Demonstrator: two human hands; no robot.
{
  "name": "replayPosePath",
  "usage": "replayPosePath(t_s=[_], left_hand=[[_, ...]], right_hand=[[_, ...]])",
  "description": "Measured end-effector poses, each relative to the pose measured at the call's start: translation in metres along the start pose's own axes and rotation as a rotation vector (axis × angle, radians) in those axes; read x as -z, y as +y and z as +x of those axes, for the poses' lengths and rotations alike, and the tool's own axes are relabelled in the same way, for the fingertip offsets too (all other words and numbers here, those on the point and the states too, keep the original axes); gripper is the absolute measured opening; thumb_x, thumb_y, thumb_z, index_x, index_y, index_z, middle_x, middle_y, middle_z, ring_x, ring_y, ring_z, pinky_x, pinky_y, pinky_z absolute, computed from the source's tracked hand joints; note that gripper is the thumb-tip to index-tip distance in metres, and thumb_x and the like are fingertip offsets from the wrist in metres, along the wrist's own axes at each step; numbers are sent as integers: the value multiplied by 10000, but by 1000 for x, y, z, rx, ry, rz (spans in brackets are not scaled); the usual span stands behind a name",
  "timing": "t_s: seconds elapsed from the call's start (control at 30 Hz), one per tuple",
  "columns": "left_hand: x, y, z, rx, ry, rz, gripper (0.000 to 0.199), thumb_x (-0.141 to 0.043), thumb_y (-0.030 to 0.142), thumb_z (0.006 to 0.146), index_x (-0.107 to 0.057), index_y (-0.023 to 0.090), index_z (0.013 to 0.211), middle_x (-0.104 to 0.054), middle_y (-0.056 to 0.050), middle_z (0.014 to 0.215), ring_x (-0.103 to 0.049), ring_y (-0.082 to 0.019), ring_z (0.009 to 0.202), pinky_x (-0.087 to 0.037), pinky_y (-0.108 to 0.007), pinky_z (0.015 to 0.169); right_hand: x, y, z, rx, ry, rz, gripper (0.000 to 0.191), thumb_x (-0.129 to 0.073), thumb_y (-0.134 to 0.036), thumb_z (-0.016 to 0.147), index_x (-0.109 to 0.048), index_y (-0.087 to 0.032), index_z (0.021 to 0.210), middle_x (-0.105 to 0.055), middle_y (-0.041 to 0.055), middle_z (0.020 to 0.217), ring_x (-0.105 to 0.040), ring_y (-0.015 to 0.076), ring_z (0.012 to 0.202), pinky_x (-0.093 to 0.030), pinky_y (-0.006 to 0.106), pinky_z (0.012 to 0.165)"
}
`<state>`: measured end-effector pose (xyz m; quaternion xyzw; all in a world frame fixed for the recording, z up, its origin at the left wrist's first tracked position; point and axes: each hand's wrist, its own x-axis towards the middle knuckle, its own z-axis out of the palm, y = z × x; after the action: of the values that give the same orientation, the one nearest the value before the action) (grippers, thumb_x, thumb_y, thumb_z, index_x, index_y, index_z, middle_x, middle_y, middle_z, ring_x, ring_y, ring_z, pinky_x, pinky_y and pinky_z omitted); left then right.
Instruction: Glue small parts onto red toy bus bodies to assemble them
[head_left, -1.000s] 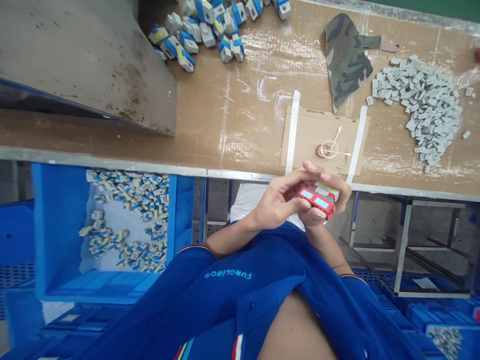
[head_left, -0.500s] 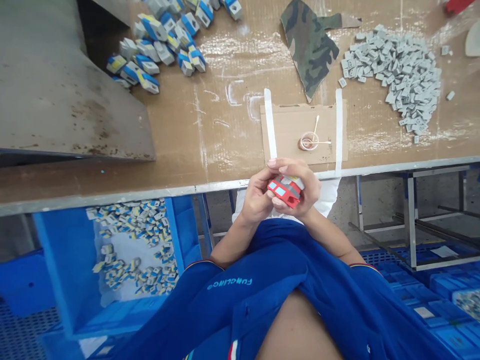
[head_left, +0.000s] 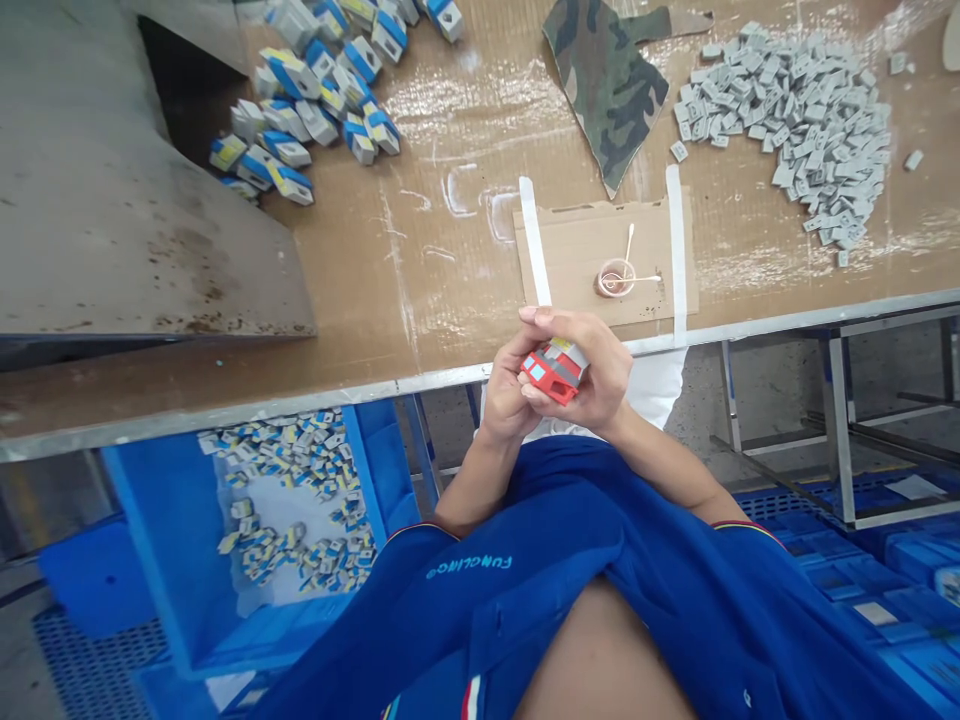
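Between both hands, just in front of the table edge, is a small red and grey toy vehicle (head_left: 553, 376) with light-blue windows and a yellow patch on its upper side. My left hand (head_left: 512, 388) grips it from the left, fingers curled around it. From the right, my right hand (head_left: 604, 372) wraps it, its fingers reaching over the top toward the left hand. Parts of the toy are hidden by the fingers. Beyond the hands lies a cardboard piece (head_left: 570, 285) taped down with white strips, bearing a small clear cup (head_left: 615, 279) with cotton swabs.
Small grey pieces (head_left: 810, 130) are heaped at the right of the table. A camouflage cloth (head_left: 611, 90) lies behind the cardboard. Blue, white and yellow toy pieces (head_left: 315, 90) sit back left by a metal housing (head_left: 150, 220). A blue crate (head_left: 172, 520) of similar pieces stands below left.
My view has shifted and turned slightly. Both hands still hold the toy vehicle, which is tilted a little differently, with my right fingers reaching further over it.
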<state>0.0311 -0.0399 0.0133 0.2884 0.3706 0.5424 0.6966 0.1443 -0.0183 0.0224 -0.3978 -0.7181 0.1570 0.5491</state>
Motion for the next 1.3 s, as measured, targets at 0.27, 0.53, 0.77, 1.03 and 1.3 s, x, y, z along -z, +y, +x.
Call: replayPosePath(t_s=[0.27,0.53,0.77,1.03,1.3], left_hand=[[6,-4,1,-9,50,-26,617,-896,686,648,-767,291,1105,-748,-10,931,-707,-176,817,-601,-299,780],[12,-9,4,83,137,-60,516,-794,654,799,-712,278,1143,-743,-34,963,-727,-246,1064,-609,-340,897],[12,-8,8,136,189,-147,369,-792,522,855,-712,218,1048,-765,-61,1096,-686,-225,1265,-576,-296,1063],[14,-7,7,137,236,-116,341,-782,496,877,-717,216,1059,-775,-64,1114,-682,-234,1297,-573,-321,1102],[13,-8,6,163,251,-136,315,-702,486,951,-749,208,1092,-787,-76,1155,-667,-231,1330,-563,-322,1125]], right_hand=[[-1,2,-1,-22,-54,-33,609,-566,-654,996,-577,-208,1410,-792,142,1246,-790,281,1133,-659,445,918],[-7,3,5,-145,-169,-66,673,-640,-633,966,-593,-165,1448,-766,164,1328,-762,269,1156,-625,406,976],[-13,6,10,-248,-234,-113,610,-587,-646,994,-639,-178,1383,-781,137,1300,-768,244,1122,-610,368,982],[-13,9,10,-234,-286,-117,644,-633,-650,963,-634,-162,1383,-764,158,1337,-758,260,1164,-605,388,999],[-12,5,13,-204,-251,-169,613,-530,-677,1009,-672,-159,1305,-800,148,1245,-774,233,1051,-595,377,931]])
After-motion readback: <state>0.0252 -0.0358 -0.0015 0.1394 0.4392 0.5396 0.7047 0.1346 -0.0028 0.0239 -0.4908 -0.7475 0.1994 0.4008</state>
